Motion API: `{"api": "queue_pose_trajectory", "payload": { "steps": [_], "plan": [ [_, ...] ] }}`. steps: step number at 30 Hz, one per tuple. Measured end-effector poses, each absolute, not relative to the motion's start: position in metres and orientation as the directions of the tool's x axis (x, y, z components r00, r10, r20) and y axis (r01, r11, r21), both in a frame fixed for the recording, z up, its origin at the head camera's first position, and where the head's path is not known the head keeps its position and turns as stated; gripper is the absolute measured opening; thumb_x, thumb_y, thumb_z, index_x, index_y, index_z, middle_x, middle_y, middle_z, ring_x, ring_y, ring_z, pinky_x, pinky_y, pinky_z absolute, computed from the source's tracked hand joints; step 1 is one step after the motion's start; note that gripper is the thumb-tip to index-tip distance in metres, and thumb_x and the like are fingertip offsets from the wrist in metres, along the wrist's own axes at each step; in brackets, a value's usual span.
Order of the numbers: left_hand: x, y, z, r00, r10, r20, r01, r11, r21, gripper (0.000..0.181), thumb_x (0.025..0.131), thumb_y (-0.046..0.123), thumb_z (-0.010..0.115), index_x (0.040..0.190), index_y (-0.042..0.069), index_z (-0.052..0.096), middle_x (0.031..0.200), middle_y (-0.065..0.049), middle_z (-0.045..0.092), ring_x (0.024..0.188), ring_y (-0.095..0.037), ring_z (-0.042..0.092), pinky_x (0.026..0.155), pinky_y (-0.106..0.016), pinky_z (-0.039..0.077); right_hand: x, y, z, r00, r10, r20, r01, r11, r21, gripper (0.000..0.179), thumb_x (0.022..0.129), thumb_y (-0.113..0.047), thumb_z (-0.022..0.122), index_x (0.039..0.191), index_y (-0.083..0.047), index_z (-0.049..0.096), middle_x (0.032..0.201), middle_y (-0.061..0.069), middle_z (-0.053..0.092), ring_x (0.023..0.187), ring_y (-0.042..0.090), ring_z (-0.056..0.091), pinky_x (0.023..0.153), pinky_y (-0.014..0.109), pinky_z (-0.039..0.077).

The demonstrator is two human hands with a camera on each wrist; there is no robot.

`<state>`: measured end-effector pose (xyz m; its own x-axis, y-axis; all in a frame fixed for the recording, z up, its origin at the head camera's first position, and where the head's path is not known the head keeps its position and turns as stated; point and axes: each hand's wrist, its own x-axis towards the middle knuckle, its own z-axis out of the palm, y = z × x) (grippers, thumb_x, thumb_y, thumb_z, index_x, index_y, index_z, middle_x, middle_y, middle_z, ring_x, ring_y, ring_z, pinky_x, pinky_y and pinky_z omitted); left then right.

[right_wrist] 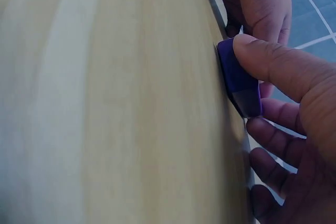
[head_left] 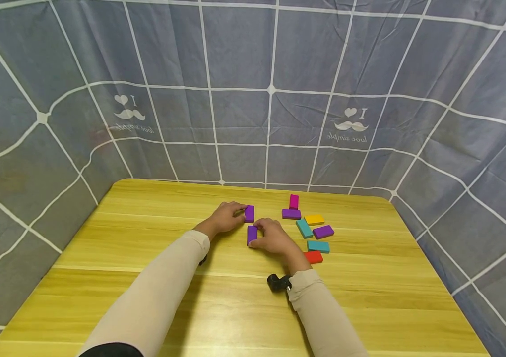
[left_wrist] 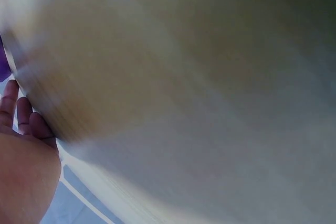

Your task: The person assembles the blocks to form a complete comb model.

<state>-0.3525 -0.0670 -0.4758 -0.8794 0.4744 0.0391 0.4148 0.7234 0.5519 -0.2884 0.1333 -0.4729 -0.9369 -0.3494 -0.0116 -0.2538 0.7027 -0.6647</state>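
Note:
Two purple blocks lie one behind the other near the middle of the wooden table. My left hand (head_left: pixel 227 217) holds the farther purple block (head_left: pixel 250 214) with thumb and forefinger at its left side; in the left wrist view only a corner of purple block (left_wrist: pixel 4 66) shows by the fingers. The nearer purple block (head_left: pixel 251 236) is pinched by my right hand (head_left: pixel 275 238), thumb at the near end and forefinger at the far end. In the right wrist view the thumb presses on that purple block (right_wrist: pixel 240 80), other fingers loosely bent beside it.
Right of the hands lie a magenta block (head_left: pixel 294 202), purple blocks (head_left: pixel 291 214) (head_left: pixel 323 231), a yellow block (head_left: pixel 314 219), teal blocks (head_left: pixel 304 228) (head_left: pixel 318 246) and a red block (head_left: pixel 313 257), partly behind the right wrist. A grey gridded curtain (head_left: pixel 244 114) surrounds the table (head_left: pixel 114 258).

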Motion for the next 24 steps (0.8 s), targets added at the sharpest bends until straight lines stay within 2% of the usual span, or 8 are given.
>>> {"api": "queue_pose_trajectory", "payload": {
  "steps": [6,13,24],
  "plan": [
    [-0.352,-0.068,-0.476,-0.872,0.487,0.046,0.431,0.721,0.543,0.046,0.101,0.023,0.053,0.144,0.006,0.053,0.14,-0.015,0.055,0.125,-0.036,0.046,0.108,-0.047,0.036,-0.288,0.13,-0.475,-0.946,-0.322,-0.035,-0.202,0.671,-0.713,0.064,0.081,-0.025,0.083,0.135,-0.003,0.056,0.114,0.009,0.061,0.112,0.03,0.048,0.1,0.045,0.042],
    [-0.35,-0.07,-0.474,-0.875,0.482,0.043,0.427,0.727,0.538,0.045,0.101,0.022,0.054,0.144,0.008,0.053,0.139,-0.016,0.055,0.126,-0.038,0.046,0.108,-0.049,0.035,-0.288,0.131,-0.481,-0.951,-0.308,0.0,-0.195,0.602,-0.774,0.048,0.084,-0.017,0.077,0.128,-0.005,0.062,0.116,0.01,0.062,0.113,0.028,0.049,0.1,0.044,0.042],
    [-0.348,-0.069,-0.471,-0.859,0.504,0.086,0.465,0.698,0.545,0.042,0.101,0.019,0.054,0.14,0.004,0.056,0.136,-0.019,0.057,0.126,-0.041,0.046,0.108,-0.051,0.034,-0.29,0.125,-0.486,-0.965,-0.25,0.083,-0.235,0.672,-0.702,0.041,0.086,-0.021,0.076,0.123,-0.008,0.064,0.1,0.001,0.063,0.098,0.025,0.05,0.088,0.039,0.042]
  ]
}}
